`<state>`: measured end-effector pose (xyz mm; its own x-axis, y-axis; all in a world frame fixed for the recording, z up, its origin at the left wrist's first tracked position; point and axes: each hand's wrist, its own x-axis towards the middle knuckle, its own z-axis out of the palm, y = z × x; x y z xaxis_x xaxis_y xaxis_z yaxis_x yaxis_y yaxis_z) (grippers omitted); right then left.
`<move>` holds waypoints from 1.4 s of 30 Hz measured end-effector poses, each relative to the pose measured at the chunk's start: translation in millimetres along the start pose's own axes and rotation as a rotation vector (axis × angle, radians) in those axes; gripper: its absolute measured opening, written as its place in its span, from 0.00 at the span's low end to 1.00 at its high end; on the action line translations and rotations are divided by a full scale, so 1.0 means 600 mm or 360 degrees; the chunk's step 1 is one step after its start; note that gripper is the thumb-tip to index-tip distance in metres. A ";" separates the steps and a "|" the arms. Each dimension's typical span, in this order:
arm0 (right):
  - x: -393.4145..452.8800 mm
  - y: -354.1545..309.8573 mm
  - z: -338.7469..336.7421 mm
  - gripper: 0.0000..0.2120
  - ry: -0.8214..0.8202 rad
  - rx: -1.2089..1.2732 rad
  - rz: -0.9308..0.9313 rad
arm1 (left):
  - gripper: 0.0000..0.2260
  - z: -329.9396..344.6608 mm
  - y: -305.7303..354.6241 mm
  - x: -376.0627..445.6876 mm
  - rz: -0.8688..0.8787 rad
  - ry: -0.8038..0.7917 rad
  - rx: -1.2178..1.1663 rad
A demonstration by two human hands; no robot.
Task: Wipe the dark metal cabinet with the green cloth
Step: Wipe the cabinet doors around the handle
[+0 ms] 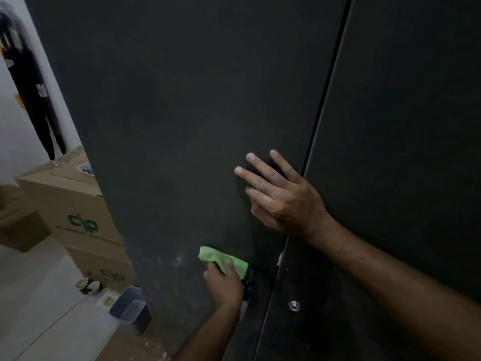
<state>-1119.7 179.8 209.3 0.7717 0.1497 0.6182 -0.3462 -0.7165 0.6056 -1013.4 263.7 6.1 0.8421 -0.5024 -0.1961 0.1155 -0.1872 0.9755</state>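
Green cloth (221, 257) — soft, light, bunches easily — is pinched by left hand (225, 285) at lower centre against dark metal cabinet (182, 113); right hand (281, 196) is pressed flat, fingers spread.

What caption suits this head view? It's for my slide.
Left hand wipes dark cabinet with green cloth; right hand braces.

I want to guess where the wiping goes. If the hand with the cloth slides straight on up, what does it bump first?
Probably the right hand, pressed flat on the cabinet door just above the left hand and green cloth.
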 end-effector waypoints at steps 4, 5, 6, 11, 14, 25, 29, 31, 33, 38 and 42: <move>0.001 0.002 -0.005 0.11 -0.0007 -0.0007 -0.0014 | 0.17 -0.004 0.010 0.039 -0.0443 0.0141 -0.0217; 0.000 0.001 -0.005 0.11 -0.0007 -0.0002 -0.0011 | 0.18 -0.002 0.017 0.040 -0.0470 0.0130 -0.0236; 0.000 0.000 -0.004 0.11 -0.0003 0.0008 -0.0006 | 0.18 0.005 0.024 0.031 -0.0424 0.0094 -0.0219; -0.003 0.001 -0.001 0.11 -0.0015 0.0044 -0.0010 | 0.15 0.061 0.026 -0.075 -0.0168 -0.0159 -0.0157; -0.004 0.005 -0.005 0.11 -0.0036 0.0066 -0.0026 | 0.15 0.056 0.022 -0.072 -0.0266 -0.0047 -0.0136; -0.099 0.038 -0.067 0.11 -0.0229 0.0183 -0.0180 | 0.17 0.068 0.026 -0.096 -0.0260 0.0027 -0.0061; -0.158 0.070 -0.105 0.12 -0.0267 0.0173 -0.0195 | 0.17 0.088 0.043 -0.130 -0.0112 -0.0061 -0.0118; -0.184 0.082 -0.120 0.13 -0.0293 0.0168 -0.0196 | 0.15 0.103 0.052 -0.166 0.0090 -0.0134 -0.0098; -0.214 0.090 -0.135 0.13 -0.0325 0.0174 -0.0197 | 0.16 0.117 0.056 -0.184 0.0188 -0.0060 -0.0085; -0.305 0.111 -0.176 0.13 -0.0359 0.0199 -0.0131 | 0.22 0.140 0.097 -0.194 0.0016 0.0169 -0.0141; -0.373 0.123 -0.191 0.15 -0.0440 0.0213 -0.0152 | 0.17 0.181 0.066 -0.268 0.0523 0.0104 -0.0074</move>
<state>-1379.1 171.3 172.9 0.9193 0.0429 0.3912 -0.2061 -0.7943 0.5715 -1201.5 245.6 65.4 0.8700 -0.4742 0.1351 -0.1452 0.0156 0.9893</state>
